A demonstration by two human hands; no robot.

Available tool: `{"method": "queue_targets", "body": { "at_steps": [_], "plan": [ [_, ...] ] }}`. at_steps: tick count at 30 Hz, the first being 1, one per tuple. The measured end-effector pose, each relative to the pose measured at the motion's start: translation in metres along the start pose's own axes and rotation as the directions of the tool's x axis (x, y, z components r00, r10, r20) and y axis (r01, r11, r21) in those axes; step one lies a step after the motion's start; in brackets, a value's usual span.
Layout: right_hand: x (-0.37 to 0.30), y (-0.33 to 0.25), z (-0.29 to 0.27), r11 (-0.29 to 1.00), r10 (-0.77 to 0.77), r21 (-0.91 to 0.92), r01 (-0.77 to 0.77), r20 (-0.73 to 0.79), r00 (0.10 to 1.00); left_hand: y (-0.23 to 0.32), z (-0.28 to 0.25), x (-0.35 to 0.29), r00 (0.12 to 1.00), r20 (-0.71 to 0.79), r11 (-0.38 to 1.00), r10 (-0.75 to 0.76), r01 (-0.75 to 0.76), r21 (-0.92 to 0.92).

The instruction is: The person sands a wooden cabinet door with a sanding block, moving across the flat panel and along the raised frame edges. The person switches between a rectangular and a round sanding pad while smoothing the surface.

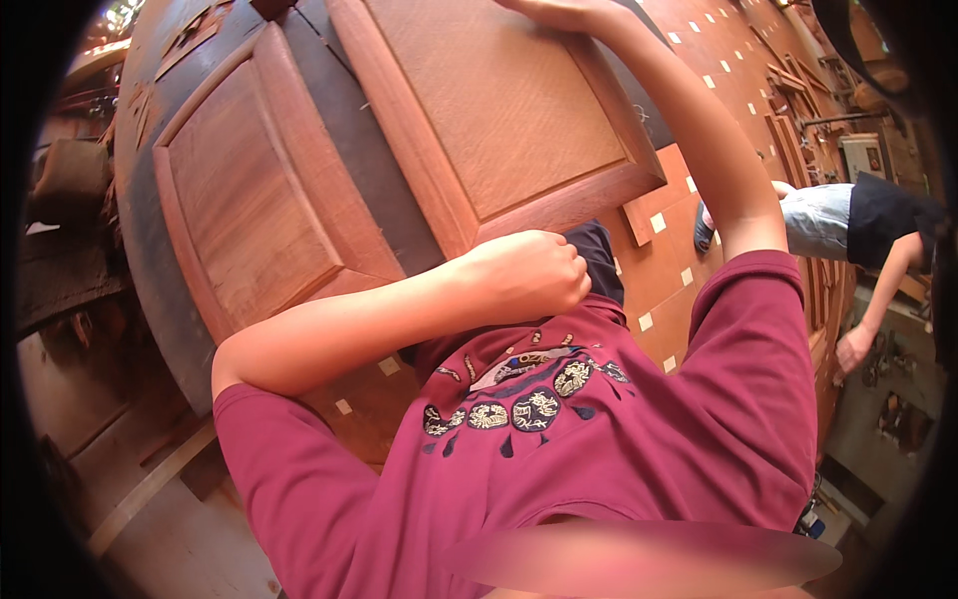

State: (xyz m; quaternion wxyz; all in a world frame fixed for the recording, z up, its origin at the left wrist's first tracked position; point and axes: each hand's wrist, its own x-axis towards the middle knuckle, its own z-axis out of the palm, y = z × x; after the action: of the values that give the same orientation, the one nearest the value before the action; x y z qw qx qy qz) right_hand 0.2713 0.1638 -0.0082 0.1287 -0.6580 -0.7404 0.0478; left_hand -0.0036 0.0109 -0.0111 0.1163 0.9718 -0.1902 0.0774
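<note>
A framed wooden door panel lies on a dark table in front of me. My left hand is curled into a fist close to its near edge, in front of my shirt. Whatever is in the fist, if anything, is hidden. At the upper edge of the view my right hand reaches over the far part of this panel, stretched out flat; its fingertips are cut off. Left of it lies a second wooden door panel with a curved top rail, apart from both hands.
Another person in a dark shirt bends over at the right. Long wooden strips lie on the tiled floor there. A brown block-like object stands beyond the table's left edge. Wood scraps lie at the table's far left.
</note>
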Motion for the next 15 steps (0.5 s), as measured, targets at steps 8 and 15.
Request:
{"method": "queue_targets", "body": {
  "at_steps": [8, 15],
  "plan": [
    [-0.098, -0.019, -0.030, 0.987, 0.068, 0.134, -0.083, 0.112, 0.991, 0.000, -0.004, -0.001, 0.998, 0.030, 0.996, 0.048, -0.050, 0.074],
    [-0.188, -0.035, -0.025, 0.993, -0.110, -0.039, 0.107, -0.069, 0.992, -0.001, -0.006, 0.003, 0.999, 0.047, 0.996, 0.026, -0.030, 0.081]
  ]
}}
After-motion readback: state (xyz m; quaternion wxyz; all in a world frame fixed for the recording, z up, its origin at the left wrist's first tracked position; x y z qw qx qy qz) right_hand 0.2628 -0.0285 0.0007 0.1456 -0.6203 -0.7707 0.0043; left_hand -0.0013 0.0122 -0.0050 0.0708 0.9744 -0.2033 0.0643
